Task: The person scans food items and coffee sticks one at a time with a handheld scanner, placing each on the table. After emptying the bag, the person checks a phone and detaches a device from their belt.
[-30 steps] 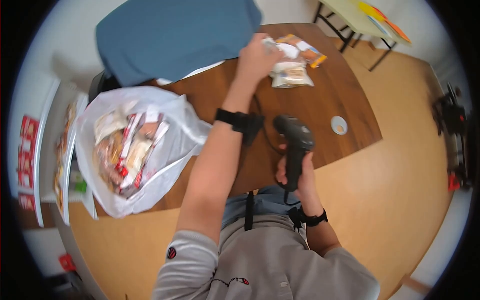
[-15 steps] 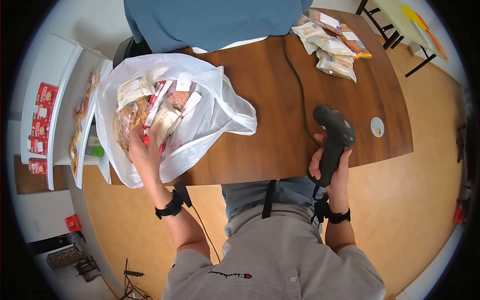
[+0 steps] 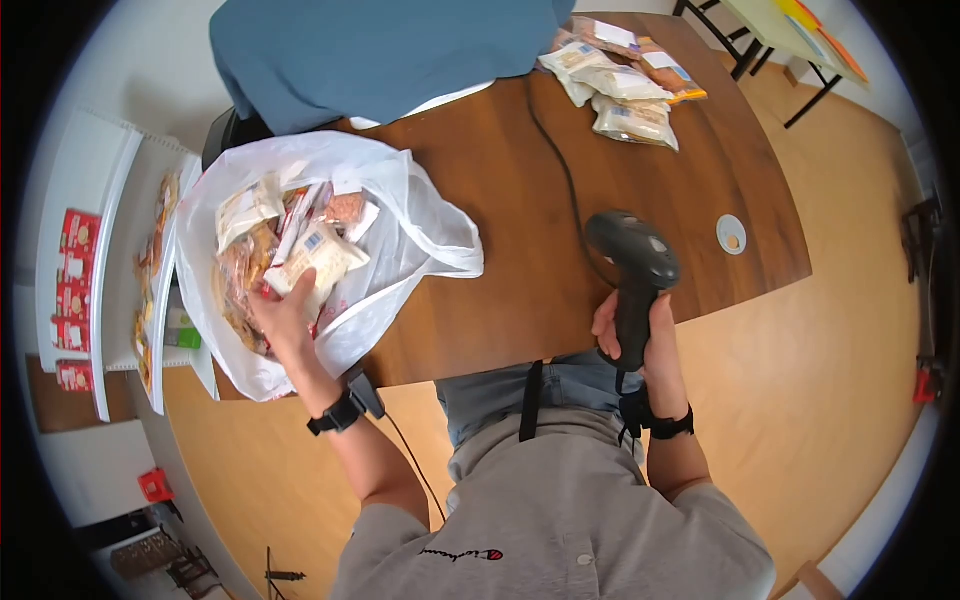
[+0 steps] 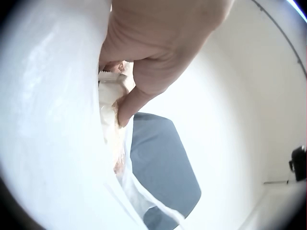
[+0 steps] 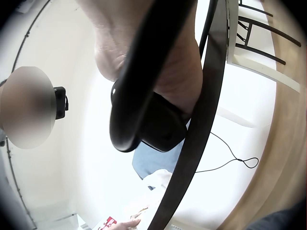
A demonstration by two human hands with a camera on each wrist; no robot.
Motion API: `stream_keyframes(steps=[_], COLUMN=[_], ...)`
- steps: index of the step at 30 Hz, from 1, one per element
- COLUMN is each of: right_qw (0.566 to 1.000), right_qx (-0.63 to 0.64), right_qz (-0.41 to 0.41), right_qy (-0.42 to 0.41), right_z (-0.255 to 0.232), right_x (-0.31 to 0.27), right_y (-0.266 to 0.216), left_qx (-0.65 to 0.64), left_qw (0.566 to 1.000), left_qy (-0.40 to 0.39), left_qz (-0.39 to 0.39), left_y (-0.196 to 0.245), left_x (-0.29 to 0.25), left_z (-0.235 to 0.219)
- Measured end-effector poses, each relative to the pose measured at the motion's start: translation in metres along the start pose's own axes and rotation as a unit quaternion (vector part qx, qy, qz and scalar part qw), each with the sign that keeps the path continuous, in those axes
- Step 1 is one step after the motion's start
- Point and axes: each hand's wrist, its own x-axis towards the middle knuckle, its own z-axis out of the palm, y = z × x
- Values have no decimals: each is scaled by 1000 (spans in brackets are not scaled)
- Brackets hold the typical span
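Observation:
In the head view my left hand reaches into a white plastic bag on the table's left side. Its thumb and fingers pinch the edge of a cream-coloured food packet with a barcode on it. The left wrist view has the thumb lying on this pale packet, the other fingers mostly hidden. Other packets, some clear and some red and white, lie around it in the bag. My right hand grips a black barcode scanner by its handle, at the table's front edge, head pointing up.
Several food packets are piled at the table's far right. A blue cloth covers something at the back. The scanner's cable runs across the brown table. A round cable-hole cover sits at right; shelves stand at left.
My left hand has come back from the packet pile at the far right and gone into the bag, where the cream packet has turned to show its barcode. The right hand still holds the scanner.

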Motion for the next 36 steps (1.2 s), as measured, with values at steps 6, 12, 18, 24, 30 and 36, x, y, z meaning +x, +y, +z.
stream_keyframes(steps=[6,12,18,24,30,36], right_qw=[999,998,997,992,992,996], right_qx=[-10,-21,-32,-59,-104,-30], right_qz=[34,51,28,-51,-25,-61], right_qy=[-8,-28,-57,-102,-68,-63], right_z=[2,7,25,52,46,27], right_x=[1,1,2,8,9,5], right_y=[-5,-10,-19,-30,-37,-23], left_qx=[-217,-286,-334,-441,-442,-443], left_qw=[961,950,942,884,867,875], left_qy=[-134,-119,-35,-156,-230,-187], left_qz=[-111,-47,5,14,-13,-60], left_y=[5,1,63,74,78,91], left_x=[-19,-21,-39,-97,-126,-113], left_z=[-26,-48,19,160,195,211])
